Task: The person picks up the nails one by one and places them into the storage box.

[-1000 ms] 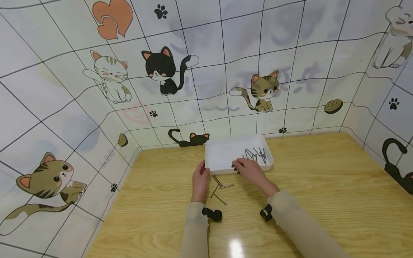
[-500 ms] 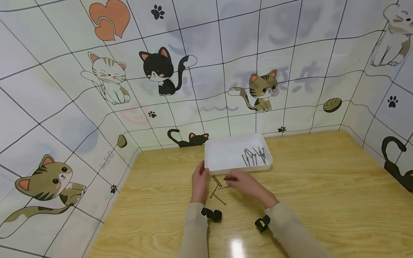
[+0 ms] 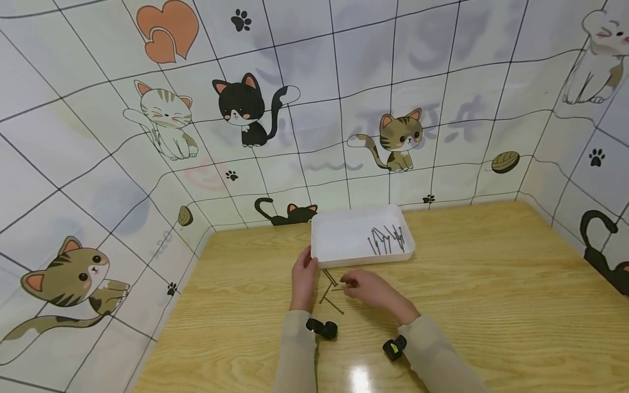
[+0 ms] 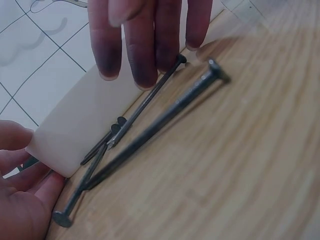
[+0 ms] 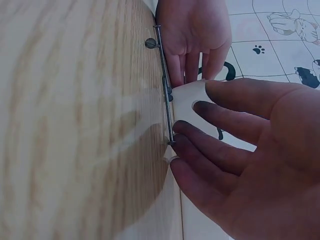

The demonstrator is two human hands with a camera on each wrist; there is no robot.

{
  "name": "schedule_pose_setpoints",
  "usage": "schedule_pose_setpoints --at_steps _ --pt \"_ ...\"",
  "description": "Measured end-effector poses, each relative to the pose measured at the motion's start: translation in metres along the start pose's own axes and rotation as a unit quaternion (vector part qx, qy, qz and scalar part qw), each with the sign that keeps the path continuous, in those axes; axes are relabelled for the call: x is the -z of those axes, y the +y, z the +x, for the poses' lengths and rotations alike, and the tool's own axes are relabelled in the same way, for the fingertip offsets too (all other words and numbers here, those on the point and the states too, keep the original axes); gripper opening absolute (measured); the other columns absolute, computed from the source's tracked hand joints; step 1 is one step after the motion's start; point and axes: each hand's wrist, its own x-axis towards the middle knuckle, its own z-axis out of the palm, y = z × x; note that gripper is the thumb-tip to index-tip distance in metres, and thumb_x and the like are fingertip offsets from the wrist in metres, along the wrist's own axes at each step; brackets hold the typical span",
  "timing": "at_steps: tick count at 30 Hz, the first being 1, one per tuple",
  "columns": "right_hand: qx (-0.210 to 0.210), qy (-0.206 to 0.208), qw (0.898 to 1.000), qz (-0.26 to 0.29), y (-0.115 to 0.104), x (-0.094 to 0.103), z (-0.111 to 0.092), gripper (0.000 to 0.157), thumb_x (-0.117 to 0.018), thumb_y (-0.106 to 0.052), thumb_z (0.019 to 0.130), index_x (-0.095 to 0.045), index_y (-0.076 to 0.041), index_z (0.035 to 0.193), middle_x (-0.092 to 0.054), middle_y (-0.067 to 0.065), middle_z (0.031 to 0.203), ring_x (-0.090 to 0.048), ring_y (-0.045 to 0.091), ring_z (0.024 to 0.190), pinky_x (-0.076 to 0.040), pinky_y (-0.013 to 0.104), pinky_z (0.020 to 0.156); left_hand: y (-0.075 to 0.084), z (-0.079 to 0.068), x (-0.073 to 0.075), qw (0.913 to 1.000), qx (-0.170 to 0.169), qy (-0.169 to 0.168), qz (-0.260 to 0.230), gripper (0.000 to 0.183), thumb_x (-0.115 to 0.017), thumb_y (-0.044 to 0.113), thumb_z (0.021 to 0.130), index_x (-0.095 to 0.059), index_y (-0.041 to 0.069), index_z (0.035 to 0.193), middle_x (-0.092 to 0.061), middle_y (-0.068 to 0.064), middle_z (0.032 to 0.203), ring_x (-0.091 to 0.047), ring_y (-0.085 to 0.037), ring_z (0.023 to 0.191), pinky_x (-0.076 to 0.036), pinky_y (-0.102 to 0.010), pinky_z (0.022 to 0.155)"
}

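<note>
My left hand (image 3: 303,279) holds the near left corner of a white tray (image 3: 336,234), thumb against its wall (image 4: 75,125). Several metal nails (image 3: 386,240) lie in the tray's right half. In front of the tray more nails lie loose on the wooden table, some crossing each other; the nearest nail (image 4: 155,125) is large in the left wrist view. My right hand (image 3: 371,289) hangs low over this group, fingers spread and thumb apart. Its dark-smudged fingertips (image 4: 142,75) are right at the head of one nail (image 4: 150,100).
The wooden table (image 3: 472,284) reaches to walls on the back, left and right. A grid-and-cat patterned covering (image 3: 304,131) hangs on them, close behind the tray. Black wrist cameras (image 3: 321,328) sit on both sleeves.
My right hand has moved from the tray's front edge down and left to the loose nails. A nail now lies in the tray near where that hand was. My left hand stays at the corner.
</note>
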Motion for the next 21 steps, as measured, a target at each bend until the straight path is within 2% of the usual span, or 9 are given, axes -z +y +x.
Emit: schedule_pose_setpoints --at_steps 7,11,13,18,21 --pt "0.016 -0.017 0.999 -0.03 0.0 -0.001 -0.003 0.027 -0.058 -0.001 0.079 -0.062 -0.004 0.106 -0.059 0.007 0.1 -0.054 0.021 0.091 -0.044 0.04 0.08 -0.014 0.005 0.001 0.9996 -0.004 0.022 0.015 0.044 -0.05 0.018 0.091 -0.042 0.013 0.134 -0.044 -0.004 0.131 -0.041 -0.017 0.118 -0.033 -0.036 0.097" --pt "0.027 -0.019 0.999 -0.037 0.0 -0.003 -0.005 0.026 -0.058 0.001 0.078 -0.063 -0.004 0.103 -0.059 0.005 0.094 -0.053 0.017 0.084 -0.044 0.037 0.073 -0.014 0.003 0.001 0.9996 -0.006 0.023 0.017 0.044 -0.049 0.018 0.091 -0.041 0.012 0.134 -0.045 -0.002 0.131 -0.042 -0.016 0.117 -0.034 -0.036 0.097" --pt "0.034 -0.019 0.998 -0.049 -0.002 -0.005 -0.005 0.024 -0.059 0.002 0.078 -0.064 -0.004 0.101 -0.06 0.004 0.092 -0.053 0.017 0.081 -0.044 0.036 0.07 -0.007 -0.001 0.001 0.9998 0.0 0.015 0.011 0.045 -0.049 0.017 0.092 -0.04 0.011 0.135 -0.043 -0.004 0.133 -0.041 -0.018 0.119 -0.032 -0.036 0.098" --pt "0.039 -0.015 0.995 -0.089 -0.006 -0.007 -0.008 0.022 -0.055 0.005 0.079 -0.066 -0.006 0.095 -0.062 0.004 0.091 -0.057 0.019 0.084 -0.046 0.035 0.072 -0.007 0.0 -0.001 1.0 0.0 0.009 0.003 0.046 -0.048 0.016 0.092 -0.037 0.01 0.136 -0.041 -0.007 0.135 -0.039 -0.021 0.121 -0.031 -0.038 0.099" --pt "0.035 -0.014 0.994 -0.102 -0.008 -0.006 -0.01 0.023 -0.054 0.006 0.079 -0.066 -0.007 0.093 -0.063 0.004 0.09 -0.058 0.019 0.083 -0.046 0.034 0.07 -0.012 0.005 -0.002 0.9998 -0.01 0.015 0.012 0.045 -0.047 0.016 0.092 -0.038 0.009 0.136 -0.042 -0.008 0.134 -0.04 -0.023 0.12 -0.033 -0.038 0.098"
